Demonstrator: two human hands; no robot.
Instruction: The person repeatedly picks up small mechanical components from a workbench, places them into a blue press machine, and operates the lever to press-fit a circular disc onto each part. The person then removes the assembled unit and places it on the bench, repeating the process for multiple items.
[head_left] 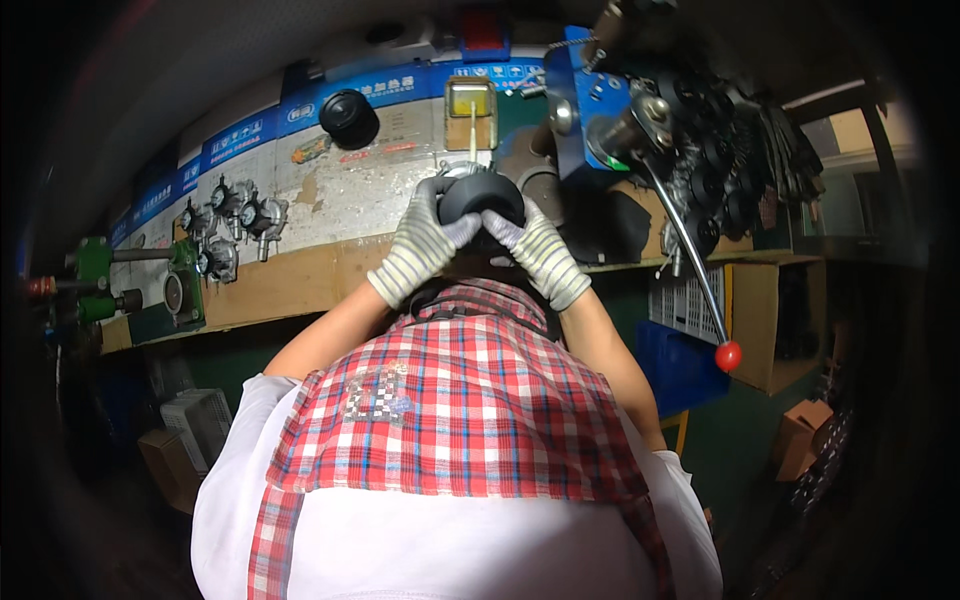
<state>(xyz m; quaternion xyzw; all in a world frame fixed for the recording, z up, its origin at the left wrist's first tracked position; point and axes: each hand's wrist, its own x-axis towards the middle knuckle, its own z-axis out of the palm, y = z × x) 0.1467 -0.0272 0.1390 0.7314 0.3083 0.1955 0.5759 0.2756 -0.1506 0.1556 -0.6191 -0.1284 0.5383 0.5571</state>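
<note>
Head view: we hold one black round part [482,193] with both hands near the front edge of the workbench [350,195]. Our left hand [430,236], in a striped glove, is closed around the part's left side. Our right hand [541,256], gloved likewise, grips the right side. Both thumbs press against the near face, the tips close together; most other fingers are hidden behind the part. A metal fitting [458,169] shows just beyond the part; we cannot tell whether the two are joined.

Directly beyond the hands is a small rectangular tray [493,108] with yellowish contents; a thin pale stick [473,132] extends from it toward us. A second black round part [350,119] rests on the bench, left of the tray. Farther left we find a cluster of metal assemblies [262,217], and beside them a green fixture [183,285].

To the right of our hands is a blue press [577,125]. Its lever [688,235] slants toward us and ends in a red knob [728,356]. A pile of dark parts [712,165] lies beyond it, at the far right.
</note>
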